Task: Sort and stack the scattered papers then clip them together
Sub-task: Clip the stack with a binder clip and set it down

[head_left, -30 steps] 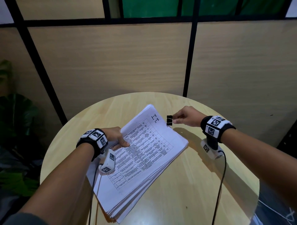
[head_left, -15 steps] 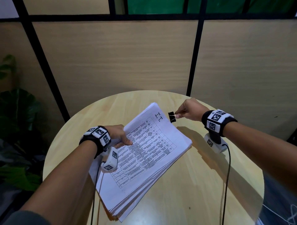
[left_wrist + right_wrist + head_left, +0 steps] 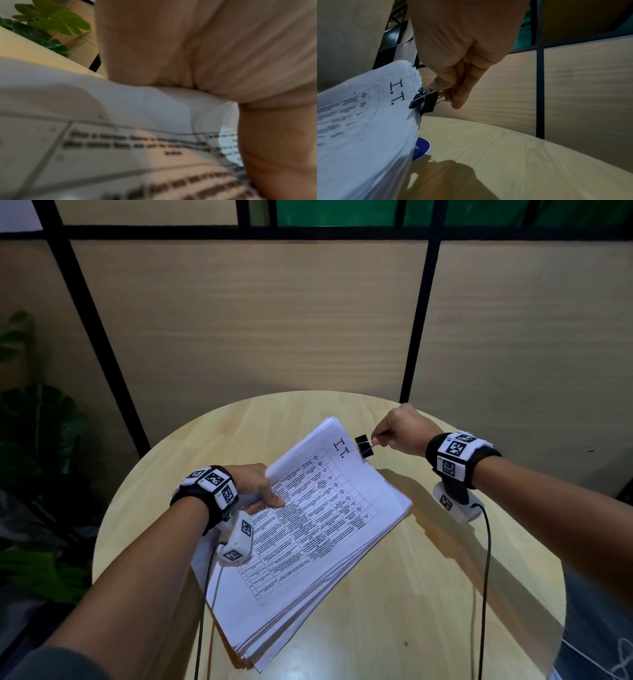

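The round wooden tabletop (image 3: pixel 428 594) carries one thing of weight: a thick stack of papers (image 3: pixel 308 529), lying aslant across its middle, one corner toward the far edge and the opposite corner near the near edge. A stack this deep is probably heavy as a block but loose within; the sheets look smooth and fan slightly along the right-hand side, so they would likely slide over one another if lifted by one corner. Best taken from both long sides, or pressed flat from above.

The left hand (image 3: pixel 255 481) does that pressing, its fingers laid on the printed top sheet near the stack's left side.

The right hand (image 3: pixel 400 433) is closed in a pinch on the wire handle of a small black binder clip (image 3: pixel 364 445), which sits at the stack's far right edge beside the written "I.T." The right wrist view shows the clip against the paper edge; whether it bites the whole thickness cannot be told. The clip is stiff and sprung, best worked by its wire handles.
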Available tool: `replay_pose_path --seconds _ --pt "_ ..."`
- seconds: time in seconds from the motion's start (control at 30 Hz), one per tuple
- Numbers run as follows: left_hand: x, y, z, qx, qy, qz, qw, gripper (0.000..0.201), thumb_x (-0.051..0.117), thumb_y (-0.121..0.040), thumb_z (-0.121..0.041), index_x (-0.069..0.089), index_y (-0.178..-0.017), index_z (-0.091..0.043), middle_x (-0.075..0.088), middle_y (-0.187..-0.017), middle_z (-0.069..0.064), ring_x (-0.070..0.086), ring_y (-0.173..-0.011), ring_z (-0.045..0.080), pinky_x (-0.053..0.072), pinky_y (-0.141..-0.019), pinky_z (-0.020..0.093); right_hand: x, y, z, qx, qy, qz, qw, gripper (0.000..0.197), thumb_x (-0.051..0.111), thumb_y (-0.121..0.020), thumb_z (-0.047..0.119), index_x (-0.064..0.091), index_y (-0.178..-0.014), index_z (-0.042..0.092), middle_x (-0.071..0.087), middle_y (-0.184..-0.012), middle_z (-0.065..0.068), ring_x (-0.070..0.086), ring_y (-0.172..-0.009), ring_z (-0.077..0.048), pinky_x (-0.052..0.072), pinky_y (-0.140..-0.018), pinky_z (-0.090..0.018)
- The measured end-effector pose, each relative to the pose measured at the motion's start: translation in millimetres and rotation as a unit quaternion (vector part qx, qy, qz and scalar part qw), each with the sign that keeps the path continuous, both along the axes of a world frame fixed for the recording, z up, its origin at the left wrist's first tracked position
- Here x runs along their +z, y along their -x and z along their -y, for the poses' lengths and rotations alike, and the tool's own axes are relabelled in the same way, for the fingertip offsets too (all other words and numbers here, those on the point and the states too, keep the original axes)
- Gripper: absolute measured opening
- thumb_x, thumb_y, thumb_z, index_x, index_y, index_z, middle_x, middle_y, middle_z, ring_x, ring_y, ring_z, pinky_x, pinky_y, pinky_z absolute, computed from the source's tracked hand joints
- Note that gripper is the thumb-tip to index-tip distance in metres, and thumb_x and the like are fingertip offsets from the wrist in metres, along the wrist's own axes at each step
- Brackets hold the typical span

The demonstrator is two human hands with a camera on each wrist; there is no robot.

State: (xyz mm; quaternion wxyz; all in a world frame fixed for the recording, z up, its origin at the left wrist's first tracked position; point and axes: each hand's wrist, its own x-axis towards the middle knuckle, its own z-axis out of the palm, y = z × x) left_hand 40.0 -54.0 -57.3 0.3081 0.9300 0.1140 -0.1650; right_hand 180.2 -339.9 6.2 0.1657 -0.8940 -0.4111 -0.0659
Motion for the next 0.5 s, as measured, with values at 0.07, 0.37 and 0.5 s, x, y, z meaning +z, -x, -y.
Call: replay_pose_path --seconds 0.07,0.37,0.5 --pt "0.1 0.4 -0.1 -0.004 0.003 0.001 1.0 0.04 0.082 -0.079 -0.022 0.047 -0.06 -0.013 0.047 -0.047 -0.006 0.041 -0.044 0.015 0.031 -0.048 0.022 0.6 0.2 -1.8 0.002 0.011 0.024 1.0 0.014 0.07 -0.087 0.008 0.08 -0.095 0.01 0.072 -0.076 -0.01 0.066 -0.076 -0.03 0.058 -0.071 -0.038" --pt "1.5 2.7 0.0 -0.008 0.05 -0.01 0.999 0.033 0.083 -0.07 -0.02 0.052 -0.061 -0.011 0.052 -0.044 -0.007 0.047 -0.041 0.014 0.035 -0.045 0.017 -1.7 2.2 -1.3 0.015 0.01 0.035 0.999 0.014 0.068 -0.088 0.007 0.08 -0.096 0.008 0.076 -0.082 -0.012 0.058 -0.068 -0.019 0.049 -0.065 -0.027" --pt "-0.2 2.7 -2.1 -0.007 0.061 -0.01 0.998 0.031 0.083 -0.073 -0.021 0.055 -0.065 -0.009 0.053 -0.051 -0.002 0.049 -0.046 0.017 0.038 -0.05 0.02 -4.6 5.1 -2.2 0.025 0.013 0.04 0.999 0.016 0.066 -0.088 0.003 0.08 -0.095 0.007 0.078 -0.085 -0.01 0.064 -0.073 -0.022 0.04 -0.065 -0.02"
